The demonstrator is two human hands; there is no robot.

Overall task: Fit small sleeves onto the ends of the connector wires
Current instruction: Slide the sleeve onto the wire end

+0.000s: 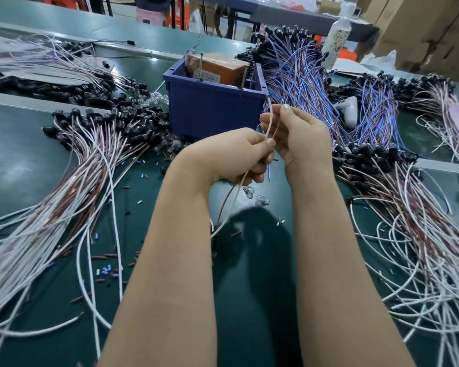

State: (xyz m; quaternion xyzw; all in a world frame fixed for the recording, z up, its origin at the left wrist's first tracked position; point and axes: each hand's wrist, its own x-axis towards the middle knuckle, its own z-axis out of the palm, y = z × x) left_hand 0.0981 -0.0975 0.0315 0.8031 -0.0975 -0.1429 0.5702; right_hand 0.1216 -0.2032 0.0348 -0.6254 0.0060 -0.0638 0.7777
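— Green worktop point(24, 160) from front to back, and it is buried: white-and-brown wire bundles point(72, 186) fan out on the left, another heap point(408, 234) lies on the right, and black connector heads point(133, 120) are piled at their far ends.

— And dead centre, both hands are up above the surface. The left hand point(236, 154) is curled tight round a pair of connector wires point(268, 120), one white and one brown, with the thumb pressed on top of them.

— The right hand point(300, 139) is just beside it, thumb and forefinger pinching the same pair higher up. The wire ends poke up past the fingertips, in front of the blue bin point(212, 112).

— Any sleeve on those ends?

— Cannot tell, far too small (and the fingers cover most of it). The pair trails down out of the left fist and curves towards the worktop between the forearms. A short blue wire end point(269, 172) hangs below the hands too.

— Loose sleeves point(105, 270) are scattered across the green, brown, blue and white bits, thickest near the left forearm.

— A few clear bulbs point(261, 200) lie just below the hands. A brown box point(217, 68) sits inside the bin, a blue-and-purple wire heap point(300, 75) spreads to its right, and a white bottle point(337, 41) stands beyond.
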